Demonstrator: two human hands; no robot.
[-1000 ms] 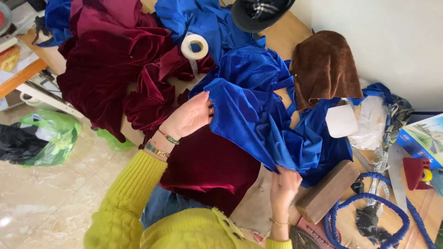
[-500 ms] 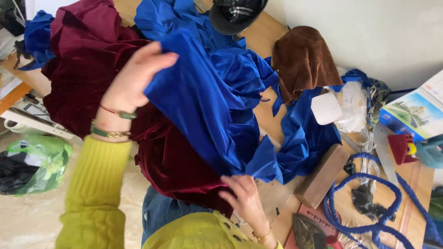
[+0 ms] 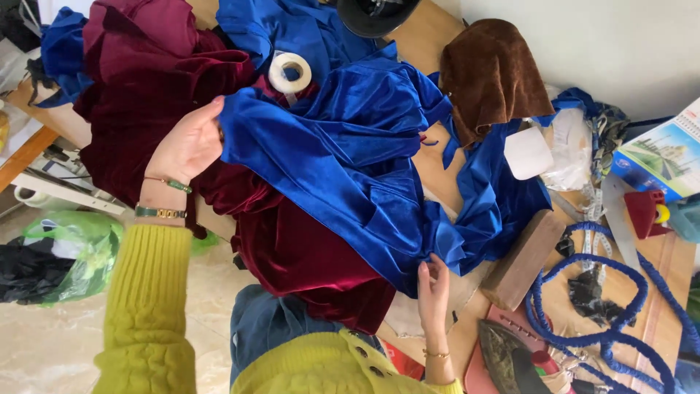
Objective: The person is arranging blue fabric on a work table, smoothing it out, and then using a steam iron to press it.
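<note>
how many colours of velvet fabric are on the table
3. Blue velvet, held stretched between the left hand and right hand; maroon velvet under it, spilling over the table edge; brown velvet at the back. More may be buried beneath.

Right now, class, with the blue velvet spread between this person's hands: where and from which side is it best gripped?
Probably at its corners, as the hands do: the left hand pinches the blue velvet's upper edge from the left, and the right hand its lower corner from below. Those edges lie free; the middle drapes over the maroon velvet.

Blue velvet cloth (image 3: pixel 343 168) between both hands' grip
</note>
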